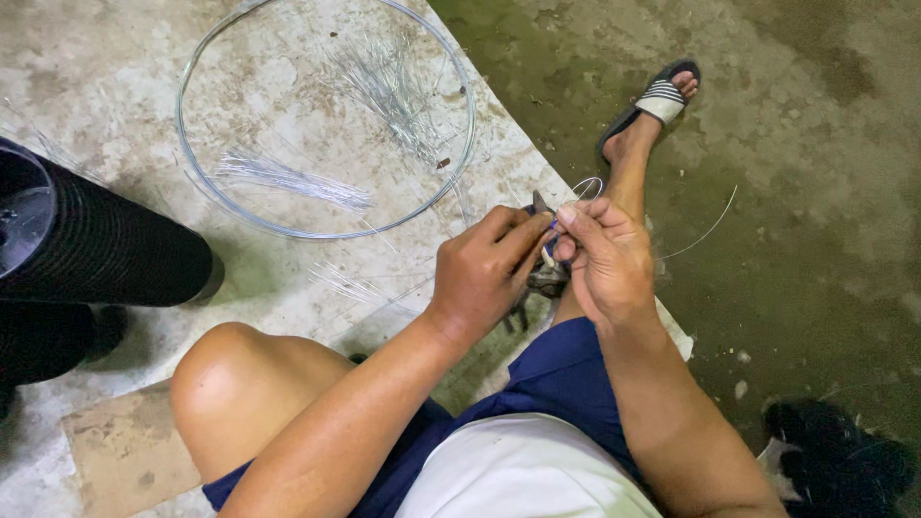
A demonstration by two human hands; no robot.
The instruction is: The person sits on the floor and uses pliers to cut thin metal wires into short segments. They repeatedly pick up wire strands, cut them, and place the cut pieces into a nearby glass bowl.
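Here, seated person, both hands meet over the right leg.
Left hand: (pixel 484 273) curled shut, thumb and fingers pinching toward the right hand; grips pliers (pixel 544 278), whose dark handles show below the fist and grey tip pokes up between the two hands.
Right hand: (pixel 604 259) closed in a pinch, thumb and forefinger squeezing a thin wire (pixel 587 184) right at the plier tip.
Wire: small loop sticks up just above the right fingers; a long thin tail curves off to the right over the green floor. Something blue sits at the pinch point; cannot tell what.
Hoop: (pixel 206 177) big round wire ring lying flat on the pale slab, up-left of the hands, well apart from them.
Wire bundles: one bunch of cut straight pieces (pixel 384 82) inside the hoop near its top, another (pixel 288 177) inside lower left, a few loose strands (pixel 345 283) outside just below the hoop, near the left hand.
Slab: (pixel 96 58) worn, stained concrete, edge runs diagonally past the hands.
Black cylinders: (pixel 106 249) ribbed, lying at left edge, far from the hands.
Cardboard: (pixel 120 446) scrap by the left knee.
Foot: (pixel 652 105) in a striped sandal, stretched out on the green floor (pixel 815 192) beyond the hands.
Shorts: (pixel 566 369) blue, under the forearms.
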